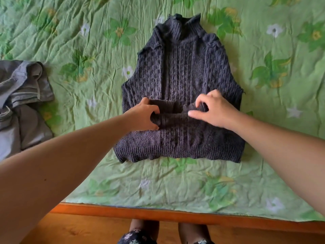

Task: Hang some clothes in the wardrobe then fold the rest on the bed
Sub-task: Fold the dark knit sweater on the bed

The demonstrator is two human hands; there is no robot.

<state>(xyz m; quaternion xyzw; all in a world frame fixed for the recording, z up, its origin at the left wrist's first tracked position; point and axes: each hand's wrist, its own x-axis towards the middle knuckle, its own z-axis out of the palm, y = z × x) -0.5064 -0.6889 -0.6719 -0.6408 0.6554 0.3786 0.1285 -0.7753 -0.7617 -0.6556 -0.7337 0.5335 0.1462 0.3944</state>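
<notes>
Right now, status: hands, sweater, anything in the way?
Left hand and right hand both pinching sleeve cuffs at mid-sweater. Dark knit sweater flat on green bedspread, sleeves folded in. Grey clothes pile off left, clear of it.

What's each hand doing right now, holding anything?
Left hand: closed on a ribbed cuff of the dark sweater.
Right hand: fingers pinched on the other cuff of the same sweater.

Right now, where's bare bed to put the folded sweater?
Free: bedspread right of the dark knit sweater, and the strip between its hem and the wooden bed edge. Crowded: left side, by the grey clothes pile.
</notes>
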